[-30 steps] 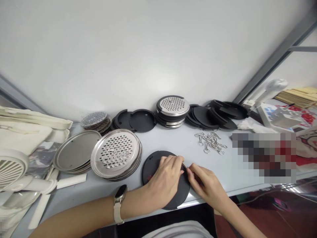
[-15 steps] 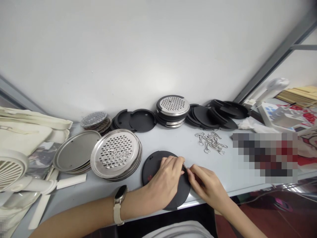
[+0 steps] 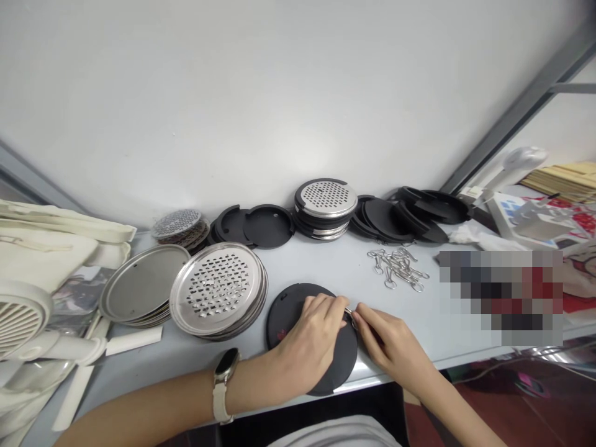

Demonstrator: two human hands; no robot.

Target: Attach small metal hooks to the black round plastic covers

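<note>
Black plastic under the hands: a round disc [image 3: 336, 366] lies at the table's front edge [image 3: 363, 379], the left hand [image 3: 311, 341] spread across it, fingers curled near the rim; what they grasp, I can't tell. Over on the right, the right hand [image 3: 390, 341] pinches a thin metal piece [image 3: 349, 311] at that rim! Behind, the top black holder [image 3: 298, 194] of a stack cradles a perforated silver plate [image 3: 328, 197] inside its raised rim. Shallow black trays [image 3: 269, 225] sit just left, and wire clips [image 3: 395, 267] pile up nearer, right of centre.
</note>
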